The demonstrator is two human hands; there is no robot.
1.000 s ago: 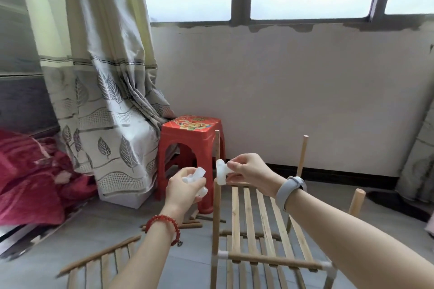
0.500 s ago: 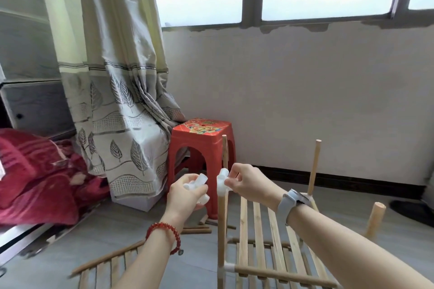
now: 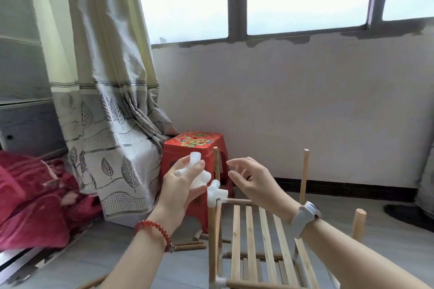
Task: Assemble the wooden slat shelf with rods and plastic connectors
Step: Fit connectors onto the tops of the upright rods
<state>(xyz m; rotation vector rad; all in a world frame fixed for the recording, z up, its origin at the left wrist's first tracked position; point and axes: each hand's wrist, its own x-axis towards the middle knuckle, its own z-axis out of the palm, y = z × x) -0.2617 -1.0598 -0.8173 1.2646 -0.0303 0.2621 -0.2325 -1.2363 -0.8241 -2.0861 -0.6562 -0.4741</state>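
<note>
A half-built wooden slat shelf (image 3: 251,239) stands on the floor in front of me. A white plastic connector (image 3: 217,192) sits on top of its near-left upright rod (image 3: 212,241). My left hand (image 3: 180,185) holds several loose white connectors (image 3: 196,169) just left of that fitted connector. My right hand (image 3: 253,183) hovers to the right of it, fingers spread and holding nothing. Further bare rods stand upright at the back (image 3: 304,176) and at the right (image 3: 358,224).
A red plastic stool (image 3: 195,145) stands behind the shelf, beside a leaf-patterned curtain (image 3: 112,124). Loose short rods (image 3: 187,246) lie on the grey floor. A red blanket (image 3: 30,199) is heaped at the left. The white wall runs behind.
My right hand has let go of the white connector, which now sits on top of the near-left rod. The hand has drawn back to the right and opened.
</note>
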